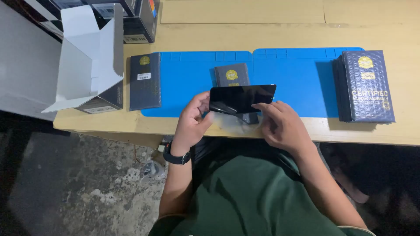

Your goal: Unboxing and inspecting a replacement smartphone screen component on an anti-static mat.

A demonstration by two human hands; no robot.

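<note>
Two hands hold a black smartphone above the table's near edge.

Left hand (192, 120) grips the black smartphone (242, 98) by its left end, fingers curled around it; right hand (282, 124) touches its lower right corner with the fingertips, over a clear plastic wrapper (232, 122). Behind lie a blue work mat (288, 74), a small dark packet (232, 75), a stack of dark boxes (365, 85) at right and an open white carton (87, 57) at left.

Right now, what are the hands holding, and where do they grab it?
The flat black glossy rectangular phone, held level above the table edge. The left hand grips its left end; the right hand touches its lower right corner with the fingertips.
</note>
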